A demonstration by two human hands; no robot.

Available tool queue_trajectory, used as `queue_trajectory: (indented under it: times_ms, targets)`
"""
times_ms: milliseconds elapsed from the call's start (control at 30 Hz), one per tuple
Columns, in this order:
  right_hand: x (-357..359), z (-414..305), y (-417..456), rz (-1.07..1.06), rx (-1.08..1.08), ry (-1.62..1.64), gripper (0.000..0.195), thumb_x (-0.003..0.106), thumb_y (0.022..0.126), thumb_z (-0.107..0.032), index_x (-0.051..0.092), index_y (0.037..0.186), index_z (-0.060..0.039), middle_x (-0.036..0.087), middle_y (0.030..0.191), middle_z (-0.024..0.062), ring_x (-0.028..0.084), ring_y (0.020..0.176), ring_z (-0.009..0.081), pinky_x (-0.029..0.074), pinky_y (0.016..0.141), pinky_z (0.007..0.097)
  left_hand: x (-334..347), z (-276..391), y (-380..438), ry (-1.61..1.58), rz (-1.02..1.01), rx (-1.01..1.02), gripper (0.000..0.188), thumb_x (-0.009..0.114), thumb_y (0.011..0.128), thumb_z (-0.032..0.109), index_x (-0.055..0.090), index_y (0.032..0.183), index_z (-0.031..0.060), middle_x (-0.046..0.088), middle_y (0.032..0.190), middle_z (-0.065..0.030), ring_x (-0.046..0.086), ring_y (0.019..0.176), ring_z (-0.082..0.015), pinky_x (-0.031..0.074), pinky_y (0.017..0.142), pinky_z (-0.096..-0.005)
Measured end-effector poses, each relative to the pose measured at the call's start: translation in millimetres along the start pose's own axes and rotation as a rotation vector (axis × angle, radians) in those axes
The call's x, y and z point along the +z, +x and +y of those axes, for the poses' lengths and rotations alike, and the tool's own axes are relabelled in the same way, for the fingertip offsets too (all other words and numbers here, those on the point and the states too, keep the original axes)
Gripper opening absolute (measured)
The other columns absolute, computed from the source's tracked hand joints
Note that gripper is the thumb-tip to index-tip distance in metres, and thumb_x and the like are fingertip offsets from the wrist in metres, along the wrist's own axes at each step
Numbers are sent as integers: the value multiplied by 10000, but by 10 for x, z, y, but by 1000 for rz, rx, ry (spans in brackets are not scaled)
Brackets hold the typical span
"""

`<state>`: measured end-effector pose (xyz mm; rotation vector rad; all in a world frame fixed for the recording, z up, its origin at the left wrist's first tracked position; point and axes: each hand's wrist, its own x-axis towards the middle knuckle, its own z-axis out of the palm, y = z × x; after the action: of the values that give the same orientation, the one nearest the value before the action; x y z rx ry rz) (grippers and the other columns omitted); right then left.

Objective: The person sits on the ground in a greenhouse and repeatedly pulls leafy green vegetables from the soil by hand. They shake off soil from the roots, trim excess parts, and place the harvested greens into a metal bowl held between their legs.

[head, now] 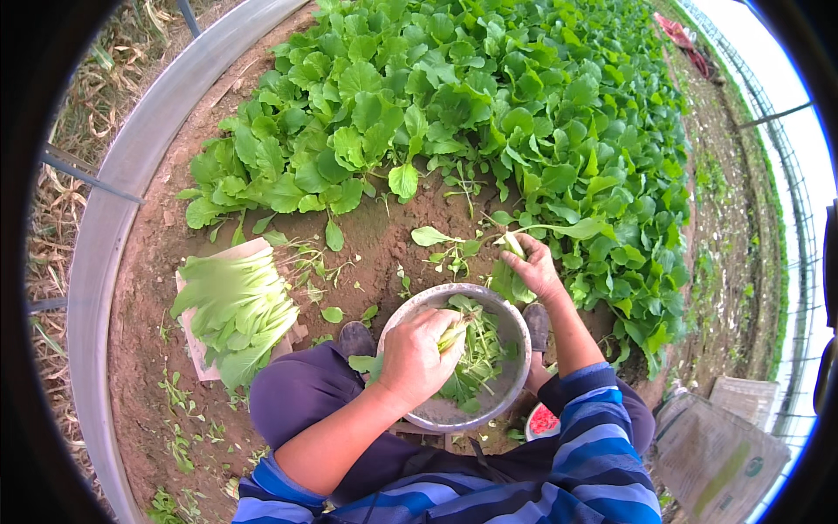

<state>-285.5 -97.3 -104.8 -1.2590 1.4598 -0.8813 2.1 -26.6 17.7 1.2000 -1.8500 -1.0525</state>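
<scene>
My left hand (419, 350) is closed around a small bunch of leafy greens (452, 335), held over the left side of a round grey basin (522, 357). Loose green leaves (481, 354) lie inside that basin, between my legs. Farther right, beyond the basin's rim, my right hand (535, 267) grips a leafy green plant (512, 245) by its pale stem, with leaves hanging below the fingers. To my left, a neat stack of leafy greens (239, 308) rests on a flat pinkish board (190, 354), its pale stems pointing right.
Ahead grows a dense bed of leafy greens (458, 98). Pulled seedlings (321, 259) litter the bare soil (366, 229). A small bowl of red pieces (543, 420) sits by my right leg. Cardboard boxes (717, 452) stand at lower right. A low plastic wall (98, 275) curves along the left.
</scene>
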Motion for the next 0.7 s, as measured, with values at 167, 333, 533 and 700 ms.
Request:
queue_trajectory:
  times_ms: [167, 333, 533, 700]
  targets:
    - [543, -601, -403, 63, -40, 296, 274, 697, 898, -190, 599, 1093, -23, 675, 987, 40, 610, 905, 125, 490, 820, 282, 7, -161, 74, 156, 155, 6, 206, 720, 800, 169, 662, 962, 55, 670, 983, -96, 677, 821, -317, 547, 719, -408]
    - [1159, -811, -721, 171, -195, 576, 279, 605, 924, -117, 545, 1178, -17, 666, 1133, 143, 643, 1078, 231, 520, 938, 367, 102, -304, 33, 328, 162, 51, 661, 817, 727, 269, 518, 1286, 81, 683, 1122, -133, 683, 976, -337, 557, 845, -419]
    - [1339, -1023, -923, 336, -183, 894, 75, 612, 937, -81, 578, 956, -17, 685, 953, 141, 660, 942, 265, 519, 910, 394, 63, -214, 65, 200, -56, -137, 736, 815, 736, 320, 462, 1351, 120, 713, 1023, -153, 696, 922, -352, 550, 793, -434]
    - [1253, -1118, -1018, 310, -236, 981, 118, 632, 947, -142, 568, 946, -44, 653, 821, 100, 669, 858, 257, 538, 826, 386, 112, -350, 54, 174, -19, 38, 556, 796, 746, 358, 636, 1178, 48, 704, 1041, -173, 690, 919, -364, 536, 801, -432]
